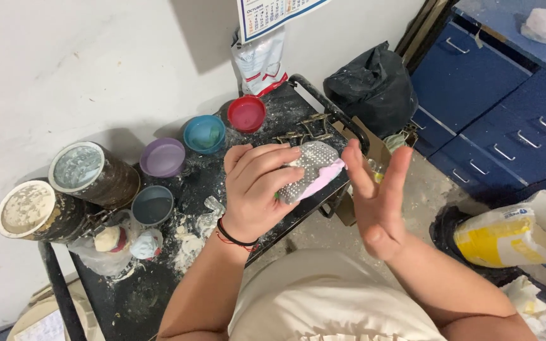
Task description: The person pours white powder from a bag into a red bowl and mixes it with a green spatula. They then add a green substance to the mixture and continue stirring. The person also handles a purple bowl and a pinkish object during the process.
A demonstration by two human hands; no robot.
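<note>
Above a black, plaster-spattered work cart [159,284] pushed against a white wall, my left hand [257,189] grasps a perforated metal dental impression tray [311,165] loaded with pink material, my fingers curled over its top. My right hand [377,192] is released, palm flat and fingers spread, just beside the tray's right edge. On the cart behind the tray sit four small rubber mixing bowls in an arc: red [246,113], teal [204,134], purple [162,157] and grey-blue [152,205]. Two dusty cylindrical canisters [64,192] with white-crusted lids lie at the far left. A calendar [273,14] hangs on the wall, a white pouch with red trim [261,62] below it. A black plastic bag [371,88] sits right of the cart, beside blue drawers [494,107]. On the floor at right lies a white and yellow sack [516,235].
</note>
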